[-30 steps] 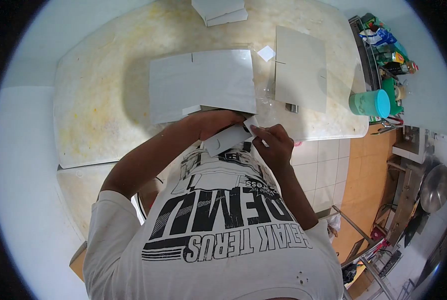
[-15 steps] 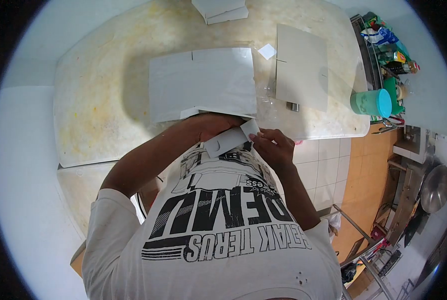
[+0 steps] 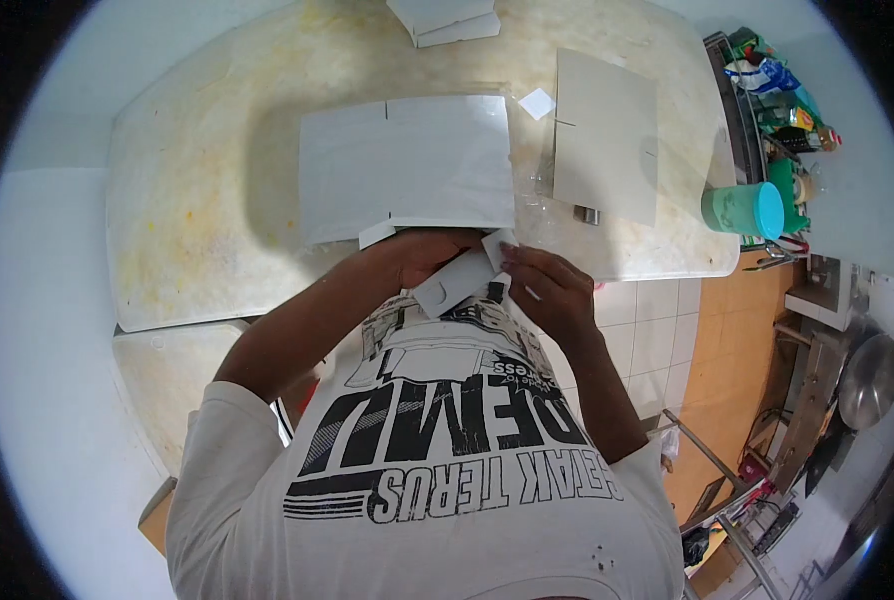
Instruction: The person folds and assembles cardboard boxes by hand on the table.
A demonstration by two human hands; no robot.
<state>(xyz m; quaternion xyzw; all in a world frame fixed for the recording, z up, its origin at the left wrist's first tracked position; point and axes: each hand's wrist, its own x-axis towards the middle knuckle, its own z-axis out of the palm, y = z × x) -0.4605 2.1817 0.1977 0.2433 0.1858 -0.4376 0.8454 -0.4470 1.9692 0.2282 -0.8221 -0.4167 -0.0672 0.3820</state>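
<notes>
A small white folded card box (image 3: 451, 285) is at the table's near edge, against my shirt. My left hand (image 3: 435, 248) reaches under the near edge of a large white board (image 3: 407, 165); its fingers are mostly hidden. My right hand (image 3: 552, 285) pinches a small white flap (image 3: 499, 249) at the box's right end between thumb and fingers. A second, greyish board (image 3: 605, 140) lies to the right, with a small white square (image 3: 537, 103) beside it.
White boxes (image 3: 451, 25) are stacked at the table's (image 3: 197, 200) far edge. A small metal object (image 3: 587, 215) lies near the greyish board. A turquoise-lidded container (image 3: 742, 210) stands at the right edge, near a rack holding bottles and packets (image 3: 767, 75).
My right hand has shifted its hold on the small flap, and its fingers now lie further across the flap's right edge. My left hand has barely moved.
</notes>
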